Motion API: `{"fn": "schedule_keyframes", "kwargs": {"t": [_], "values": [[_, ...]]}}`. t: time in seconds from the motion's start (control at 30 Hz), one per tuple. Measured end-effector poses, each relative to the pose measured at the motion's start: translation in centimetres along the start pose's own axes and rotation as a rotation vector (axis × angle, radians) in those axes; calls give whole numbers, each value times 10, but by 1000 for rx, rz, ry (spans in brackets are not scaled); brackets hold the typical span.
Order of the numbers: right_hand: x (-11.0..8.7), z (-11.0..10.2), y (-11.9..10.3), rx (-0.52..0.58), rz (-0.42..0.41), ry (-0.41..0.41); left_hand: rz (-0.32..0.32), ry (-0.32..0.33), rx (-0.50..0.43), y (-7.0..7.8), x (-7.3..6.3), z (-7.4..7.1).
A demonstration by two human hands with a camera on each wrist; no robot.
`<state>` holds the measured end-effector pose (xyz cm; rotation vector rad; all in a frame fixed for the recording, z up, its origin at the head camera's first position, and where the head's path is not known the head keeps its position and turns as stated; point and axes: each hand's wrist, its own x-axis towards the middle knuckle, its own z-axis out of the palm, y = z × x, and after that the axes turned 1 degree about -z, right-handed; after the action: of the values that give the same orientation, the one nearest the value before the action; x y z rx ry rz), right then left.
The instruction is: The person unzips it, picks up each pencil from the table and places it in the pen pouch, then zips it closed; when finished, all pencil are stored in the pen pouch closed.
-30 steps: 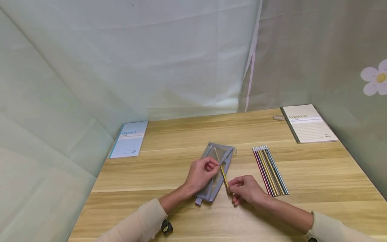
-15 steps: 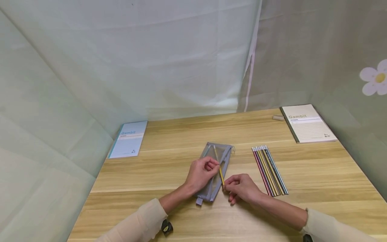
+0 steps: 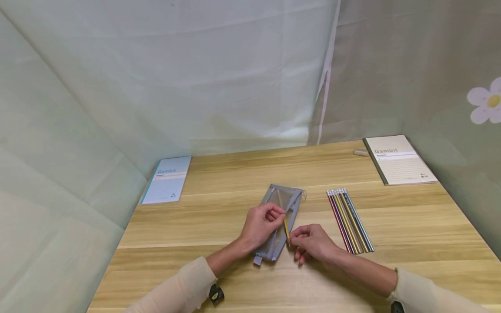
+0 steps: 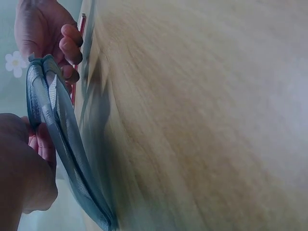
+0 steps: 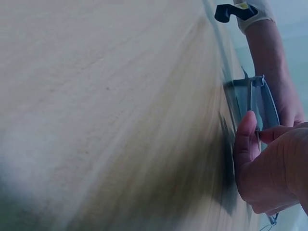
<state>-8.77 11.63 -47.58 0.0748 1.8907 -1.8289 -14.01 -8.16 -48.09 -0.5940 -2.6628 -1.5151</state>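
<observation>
A grey mesh zip pencil case (image 3: 270,248) lies aslant on the table. My left hand (image 3: 263,224) pinches the upper edge of its opening, and in the left wrist view the mesh side (image 4: 67,127) is lifted off the table. A yellow pencil (image 3: 286,228) runs through the opening, its far part showing faintly through the mesh. With thumb and fingertips, my right hand (image 3: 313,241) pinches the near end of this pencil, just beside the case's right edge. The right wrist view shows thumb and finger meeting at the pouch opening, the pencil mostly hidden.
Several pencils (image 3: 349,221) lie side by side right of the case. A blue notebook (image 3: 166,180) is at the back left and a beige notebook (image 3: 401,161) at the back right. A small greyish block (image 3: 361,152) sits beside the beige one.
My right hand has moved left and slightly up, sliding the yellow pencil farther into the pencil case; less of it shows outside. My left hand has stayed in place.
</observation>
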Motion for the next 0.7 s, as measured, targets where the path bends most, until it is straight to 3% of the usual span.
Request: {"fn": "schedule_keyframes", "kwargs": {"t": [0.23, 0.7], "values": [[5, 1, -4, 0, -24, 13, -2, 3, 4, 0, 0, 1], [7, -1, -6, 5, -96, -81, -4, 1, 4, 0, 0, 1]]}}
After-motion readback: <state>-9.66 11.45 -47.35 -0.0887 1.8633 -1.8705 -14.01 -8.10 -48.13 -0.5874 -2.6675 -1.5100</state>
